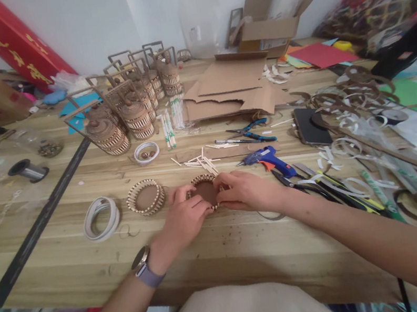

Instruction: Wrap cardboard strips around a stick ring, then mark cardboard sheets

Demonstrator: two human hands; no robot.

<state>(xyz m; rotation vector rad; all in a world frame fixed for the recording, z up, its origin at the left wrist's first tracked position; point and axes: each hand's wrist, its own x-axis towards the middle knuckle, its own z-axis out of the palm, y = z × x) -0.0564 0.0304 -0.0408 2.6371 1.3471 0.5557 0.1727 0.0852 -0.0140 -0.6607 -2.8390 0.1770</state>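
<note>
Between my two hands sits a small round basket [205, 191] with a brown base and a rim of short pale sticks. My left hand [185, 210] grips its left and near side with bent fingers. On the right side, the fingers of my right hand [238, 189] pinch the wall; whether a loose stick is between them I cannot make out. A similar round basket [145, 197] stands just left of my left hand. Beyond the held basket lies a pile of short pale sticks [203, 162]. A blue glue gun [269, 159] lies right of it.
Several lidded baskets with handles [137, 114] stand at the back left. Rolled strips [101, 219] lie at left. Torn cardboard [226, 86], pliers [252, 130], a phone [312, 125], cutters [330, 189] and tangled strips [351, 100] cover the back and right. A wire spool [27, 170] stands far left.
</note>
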